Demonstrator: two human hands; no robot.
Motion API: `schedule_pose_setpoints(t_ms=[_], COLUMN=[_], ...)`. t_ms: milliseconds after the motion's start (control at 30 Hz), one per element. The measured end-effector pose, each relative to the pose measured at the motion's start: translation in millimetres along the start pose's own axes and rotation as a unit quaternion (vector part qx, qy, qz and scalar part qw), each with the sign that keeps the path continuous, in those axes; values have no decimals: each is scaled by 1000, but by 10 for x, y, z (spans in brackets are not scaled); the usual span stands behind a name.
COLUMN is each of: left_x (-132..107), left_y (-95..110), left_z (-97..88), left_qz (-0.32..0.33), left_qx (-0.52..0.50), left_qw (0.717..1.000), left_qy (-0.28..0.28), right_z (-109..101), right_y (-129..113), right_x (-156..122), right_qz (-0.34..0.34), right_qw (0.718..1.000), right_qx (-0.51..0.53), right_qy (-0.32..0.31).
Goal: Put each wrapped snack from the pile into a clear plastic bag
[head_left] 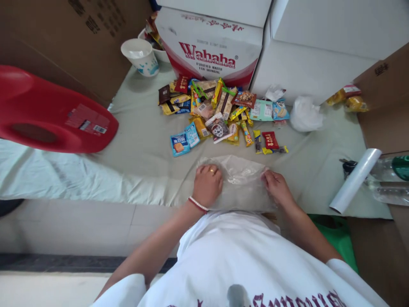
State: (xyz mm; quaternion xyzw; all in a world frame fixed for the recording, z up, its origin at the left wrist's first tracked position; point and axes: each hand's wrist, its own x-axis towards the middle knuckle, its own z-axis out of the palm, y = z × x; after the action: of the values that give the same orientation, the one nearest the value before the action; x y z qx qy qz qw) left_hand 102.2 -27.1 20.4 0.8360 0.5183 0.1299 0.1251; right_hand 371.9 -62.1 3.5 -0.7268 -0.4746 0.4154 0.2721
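Note:
A clear plastic bag (pixel 239 192) lies spread at the front edge of the covered table, close to my white shirt. My left hand (pixel 208 184), wearing a ring and a beaded bracelet, has its fingers curled on the bag's left edge. At the opposite side, my right hand (pixel 276 186) pinches the bag's upper right corner. Just beyond the bag is a loose pile of small wrapped snacks (pixel 220 106). Two blue snack packets (pixel 180 144) and a red packet (pixel 270 140) lie at its near side.
A red jug (pixel 60 113) lies on the left, with a paper cup (pixel 140 57) behind it. The Wahaha carton (pixel 211 47) stands at the back. A crumpled white bag (pixel 306 114), a film roll (pixel 356 181) and plastic bottles (pixel 388 189) are on the right.

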Motion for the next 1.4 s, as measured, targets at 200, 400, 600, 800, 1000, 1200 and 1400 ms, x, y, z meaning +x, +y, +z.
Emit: schedule_pose_setpoints(t_ms=[200, 400, 600, 800, 1000, 1200, 1400], left_x=[69, 57, 81, -71, -39, 115, 98], left_y=[-184, -171, -252, -361, -372, -273, -294], left_z=[279, 203, 157, 243, 220, 106, 151], left_qz=[44, 2, -54, -4, 107, -8, -23], left_qx=[4, 5, 24, 5, -15, 35, 8], left_qw=[999, 1000, 998, 992, 994, 998, 998], left_qy=[9, -29, -8, 129, 15, -59, -54], right_z=[-233, -178, -606, -986, -695, -601, -866], right_y=[-171, -288, -15, -297, -796, -840, -622], right_x=[-11, 524, 817, 1056, 1845, 2160, 1377], right_qz=[-242, -253, -3, -99, -101, -20, -118], right_qw=[920, 951, 994, 928, 886, 893, 886], right_qx=[-290, -169, -96, -323, -406, -378, -362], right_qy=[102, 62, 49, 154, 202, 245, 263])
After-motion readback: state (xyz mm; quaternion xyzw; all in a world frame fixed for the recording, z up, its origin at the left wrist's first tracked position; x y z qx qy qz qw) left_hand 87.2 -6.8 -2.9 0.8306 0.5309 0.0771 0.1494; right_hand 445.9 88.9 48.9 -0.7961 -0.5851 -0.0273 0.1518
